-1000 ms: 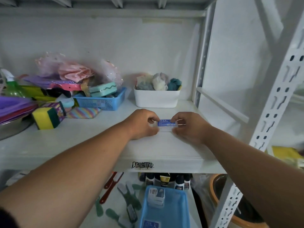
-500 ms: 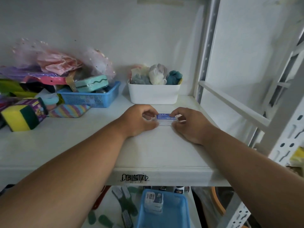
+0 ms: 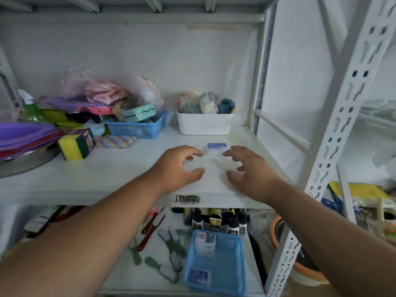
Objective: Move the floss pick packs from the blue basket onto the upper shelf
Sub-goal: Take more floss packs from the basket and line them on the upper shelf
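Observation:
A floss pick pack [image 3: 216,148] with a blue label lies on the white upper shelf [image 3: 120,174], in front of a white bin. My left hand [image 3: 179,167] and my right hand [image 3: 248,168] hover just short of it, fingers spread, holding nothing. On the lower shelf stands the blue basket [image 3: 227,269]. One pack [image 3: 205,243] leans in its far left corner and another pack [image 3: 198,277] lies flat at its near left.
The white bin [image 3: 204,125] of cloth balls sits at the back. A blue mesh basket [image 3: 137,127], sponges [image 3: 75,145] and plates crowd the left. Brushes [image 3: 169,249] and bottles [image 3: 214,221] lie on the lower shelf. A white upright [image 3: 334,133] stands at right.
Both hands have let go of the pack and drawn back toward me with fingers spread. The pack stays on the upper shelf.

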